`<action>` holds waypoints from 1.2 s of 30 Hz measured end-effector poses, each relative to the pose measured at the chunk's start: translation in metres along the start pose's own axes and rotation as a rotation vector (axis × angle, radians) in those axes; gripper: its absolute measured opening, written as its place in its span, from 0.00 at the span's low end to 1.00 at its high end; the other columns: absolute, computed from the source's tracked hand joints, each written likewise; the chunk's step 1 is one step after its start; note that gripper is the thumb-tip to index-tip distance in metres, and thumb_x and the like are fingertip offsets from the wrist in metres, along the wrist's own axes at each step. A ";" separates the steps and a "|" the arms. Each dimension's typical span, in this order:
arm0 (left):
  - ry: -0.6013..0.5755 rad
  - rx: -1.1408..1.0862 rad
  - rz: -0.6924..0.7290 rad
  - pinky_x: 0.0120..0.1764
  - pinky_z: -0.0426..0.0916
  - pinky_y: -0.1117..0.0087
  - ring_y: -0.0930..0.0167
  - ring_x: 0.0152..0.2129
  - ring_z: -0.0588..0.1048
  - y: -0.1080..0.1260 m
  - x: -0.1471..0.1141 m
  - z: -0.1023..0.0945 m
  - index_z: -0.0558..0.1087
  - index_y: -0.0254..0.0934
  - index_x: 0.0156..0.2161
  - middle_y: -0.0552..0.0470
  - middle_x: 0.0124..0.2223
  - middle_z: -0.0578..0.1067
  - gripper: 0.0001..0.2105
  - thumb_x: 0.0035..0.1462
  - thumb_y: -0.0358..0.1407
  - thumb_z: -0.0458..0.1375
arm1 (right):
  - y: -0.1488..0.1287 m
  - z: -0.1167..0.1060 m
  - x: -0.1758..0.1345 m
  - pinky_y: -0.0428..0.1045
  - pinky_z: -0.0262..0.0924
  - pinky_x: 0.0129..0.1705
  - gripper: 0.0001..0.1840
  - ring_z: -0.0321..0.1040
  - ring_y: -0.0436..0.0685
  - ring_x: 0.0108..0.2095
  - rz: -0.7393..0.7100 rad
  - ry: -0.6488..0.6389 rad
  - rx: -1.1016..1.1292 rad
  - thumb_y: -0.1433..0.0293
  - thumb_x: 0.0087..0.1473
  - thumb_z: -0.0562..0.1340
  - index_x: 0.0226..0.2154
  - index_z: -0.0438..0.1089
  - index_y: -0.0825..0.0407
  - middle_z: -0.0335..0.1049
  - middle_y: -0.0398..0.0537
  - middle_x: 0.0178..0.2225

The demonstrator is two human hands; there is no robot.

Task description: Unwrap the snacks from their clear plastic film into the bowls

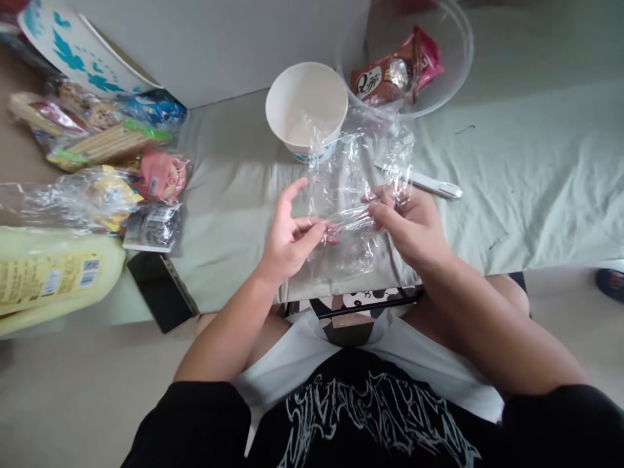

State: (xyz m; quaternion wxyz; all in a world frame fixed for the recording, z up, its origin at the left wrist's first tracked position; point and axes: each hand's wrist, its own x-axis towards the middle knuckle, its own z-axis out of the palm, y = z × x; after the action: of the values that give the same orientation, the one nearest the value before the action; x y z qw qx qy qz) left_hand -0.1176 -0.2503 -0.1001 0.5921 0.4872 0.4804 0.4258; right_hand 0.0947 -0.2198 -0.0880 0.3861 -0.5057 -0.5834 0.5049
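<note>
A crinkled clear plastic bag (348, 169) is stretched between my two hands above the cloth. My left hand (290, 240) pinches its near left part between thumb and fingers, with the index finger held out. At the right, my right hand (412, 221) grips the same bag between thumb and fingers. Just beyond the bag stands a white paper tub (307, 104) with a blue pattern, its open top facing me; the film overlaps its front. A white utility knife (433, 184) lies on the cloth beside my right hand, partly behind the film.
A clear round tub (453, 91) with brown and pink snack packets (385, 78) is at the back right. Wrapped snacks (112, 140), a patterned bucket (78, 55), a yellow bottle (58, 276) and a phone (160, 289) lie left. Green cloth (526, 162) covers the table.
</note>
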 end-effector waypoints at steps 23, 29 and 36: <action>0.195 0.750 0.464 0.37 0.76 0.72 0.74 0.31 0.79 0.004 0.000 -0.026 0.74 0.39 0.51 0.53 0.38 0.81 0.15 0.59 0.28 0.62 | 0.007 0.011 -0.006 0.49 0.65 0.34 0.12 0.65 0.51 0.29 -0.514 0.001 -0.457 0.76 0.58 0.62 0.43 0.72 0.47 0.64 0.39 0.26; 0.298 0.944 0.709 0.31 0.70 0.71 0.73 0.31 0.71 0.006 0.002 -0.032 0.78 0.40 0.37 0.53 0.35 0.69 0.06 0.56 0.27 0.64 | 0.005 0.015 -0.008 0.52 0.65 0.38 0.08 0.66 0.57 0.42 -0.600 0.234 -0.474 0.75 0.53 0.64 0.35 0.74 0.45 0.61 0.48 0.40; 0.141 0.765 0.630 0.58 0.71 0.50 0.59 0.57 0.74 0.010 0.005 -0.035 0.75 0.40 0.37 0.47 0.50 0.77 0.04 0.59 0.31 0.57 | 0.001 0.004 -0.005 0.67 0.58 0.64 0.02 0.62 0.68 0.65 -0.503 0.031 -0.336 0.70 0.55 0.63 0.33 0.69 0.48 0.71 0.51 0.56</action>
State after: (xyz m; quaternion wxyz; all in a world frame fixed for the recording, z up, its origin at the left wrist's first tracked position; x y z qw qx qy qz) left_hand -0.1518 -0.2378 -0.0935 0.1797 0.7608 0.4705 0.4094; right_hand 0.0919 -0.2260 -0.0899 0.4188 -0.4096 -0.7597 0.2822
